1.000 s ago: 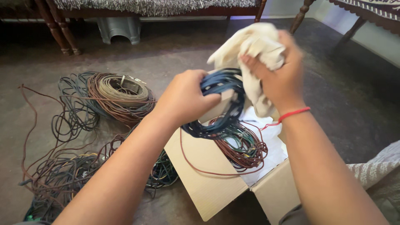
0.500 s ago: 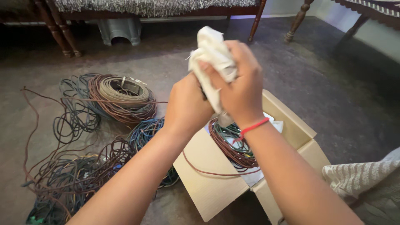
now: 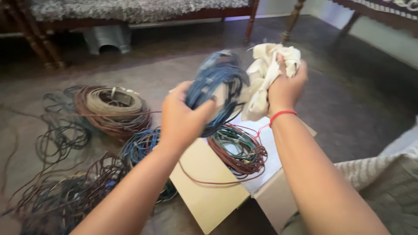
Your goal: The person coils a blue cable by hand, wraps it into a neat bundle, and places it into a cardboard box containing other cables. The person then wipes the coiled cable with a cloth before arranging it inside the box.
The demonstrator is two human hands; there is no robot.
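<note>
Since half a second ago, both hands have separated: the cloth, then pressed against the wire coil, now sits to its right, and the coil is exposed.

The left hand (image 3: 183, 117) is closed around a blue wire coil (image 3: 215, 82), fingers wrapped over its lower part; the coil is raised above the cardboard box (image 3: 209, 191) and tilted (motion blur softens its outline, so the exact number of turns cannot be read). The right hand (image 3: 285, 85) is clenched on a crumpled cream cloth (image 3: 265, 78), which hangs down beside the coil and appears to touch its right edge. A red thread band (image 3: 282, 115) circles the right wrist.

Below the hands, the open box holds a brown and green wire coil (image 3: 237, 150) lying on white paper (image 3: 272, 152). One loose brown strand trails over the box flap.

On the floor (image 3: 348, 109) left of the box lie further bundles: a brown coil (image 3: 113, 106), a blue coil (image 3: 141, 146) just beside the box, and a tangled dark heap (image 3: 65, 191). Wooden furniture legs (image 3: 250, 21) stand at the far edge.
</note>
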